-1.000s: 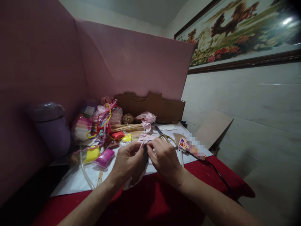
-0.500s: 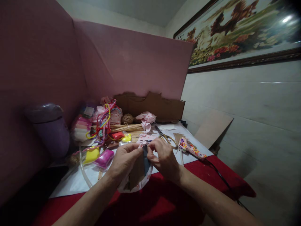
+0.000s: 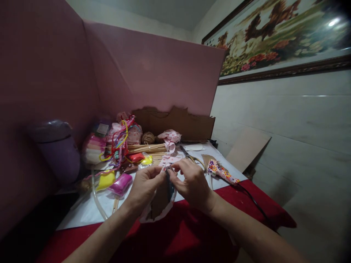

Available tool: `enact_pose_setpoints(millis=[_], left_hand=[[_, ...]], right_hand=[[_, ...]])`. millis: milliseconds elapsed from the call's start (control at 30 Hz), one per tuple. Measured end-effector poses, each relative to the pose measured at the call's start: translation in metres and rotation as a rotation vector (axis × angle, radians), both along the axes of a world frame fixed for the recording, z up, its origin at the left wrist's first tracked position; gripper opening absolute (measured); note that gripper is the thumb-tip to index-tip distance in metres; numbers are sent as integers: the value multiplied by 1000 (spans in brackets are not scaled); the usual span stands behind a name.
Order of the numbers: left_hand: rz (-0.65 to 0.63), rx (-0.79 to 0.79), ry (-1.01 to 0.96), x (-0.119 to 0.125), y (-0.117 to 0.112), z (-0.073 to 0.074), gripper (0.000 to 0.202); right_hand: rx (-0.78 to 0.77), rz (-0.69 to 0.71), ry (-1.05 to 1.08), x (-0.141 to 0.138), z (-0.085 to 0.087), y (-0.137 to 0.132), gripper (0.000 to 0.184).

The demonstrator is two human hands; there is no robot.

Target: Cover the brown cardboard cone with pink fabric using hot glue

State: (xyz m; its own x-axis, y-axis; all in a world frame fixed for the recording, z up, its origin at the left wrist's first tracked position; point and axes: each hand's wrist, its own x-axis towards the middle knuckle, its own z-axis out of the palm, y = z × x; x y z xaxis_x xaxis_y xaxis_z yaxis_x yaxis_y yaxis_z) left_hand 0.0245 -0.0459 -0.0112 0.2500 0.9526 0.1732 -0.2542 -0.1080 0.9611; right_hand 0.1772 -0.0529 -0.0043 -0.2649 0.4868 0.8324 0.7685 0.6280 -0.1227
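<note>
My left hand (image 3: 144, 186) and my right hand (image 3: 192, 184) meet over the near part of the table. Together they pinch a brown cardboard piece (image 3: 161, 199) edged with pink patterned ribbon (image 3: 148, 218). The fingers of both hands are closed on its top edge, where a small dark bit shows between them. The piece hangs down toward the red tablecloth (image 3: 175, 237). Gold-handled scissors (image 3: 193, 157) lie just behind my right hand.
A white sheet (image 3: 90, 212) carries bamboo sticks (image 3: 148, 148), coloured clay packs (image 3: 120, 182), pipe cleaners (image 3: 122, 140), a twine ball (image 3: 148, 137), ribbon (image 3: 171, 138) and a floral fabric piece (image 3: 221, 171). Torn cardboard (image 3: 178, 124) stands behind. A purple bin (image 3: 59, 149) stands left, pink boards behind.
Both hands have shifted slightly while working the top edge. The cardboard piece has turned, so its brown face and ribbon edge show more than a second ago.
</note>
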Motion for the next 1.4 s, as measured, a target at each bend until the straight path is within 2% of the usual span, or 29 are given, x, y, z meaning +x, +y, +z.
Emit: enact_pose_setpoints(millis=[200, 367, 467, 600, 700, 800, 967, 1100, 1167, 1267, 1400], left_hand=[[28, 37, 41, 1, -1, 1, 20], [-4, -63, -57, 1, 1, 1, 19], [8, -120, -86, 0, 3, -1, 19], [-24, -114, -91, 0, 4, -3, 19], [-29, -96, -90, 0, 5, -2, 19], [-13, -70, -73, -1, 5, -1, 19], [-4, 10, 2, 1, 0, 1, 20], [19, 18, 38, 3, -3, 2, 21], [10, 4, 23, 2, -3, 2, 21], [4, -54, -22, 1, 0, 1, 20], [-6, -104, -70, 0, 3, -1, 20]], right_hand=[[55, -111, -97, -5, 0, 0, 14], [90, 8, -58, -2, -5, 2, 16], [129, 73, -103, 3, -7, 5, 14], [125, 134, -180, 9, -4, 6, 12], [99, 147, -111, 11, 1, 2, 11], [85, 110, -40, 8, 3, -2, 11], [50, -60, -112, 0, 0, -2, 11], [79, -112, -156, -2, -3, 1, 14], [73, -85, -95, -2, -5, 2, 14], [52, 34, 21, 0, -10, 3, 12], [55, 167, 32, 4, -10, 4, 11]])
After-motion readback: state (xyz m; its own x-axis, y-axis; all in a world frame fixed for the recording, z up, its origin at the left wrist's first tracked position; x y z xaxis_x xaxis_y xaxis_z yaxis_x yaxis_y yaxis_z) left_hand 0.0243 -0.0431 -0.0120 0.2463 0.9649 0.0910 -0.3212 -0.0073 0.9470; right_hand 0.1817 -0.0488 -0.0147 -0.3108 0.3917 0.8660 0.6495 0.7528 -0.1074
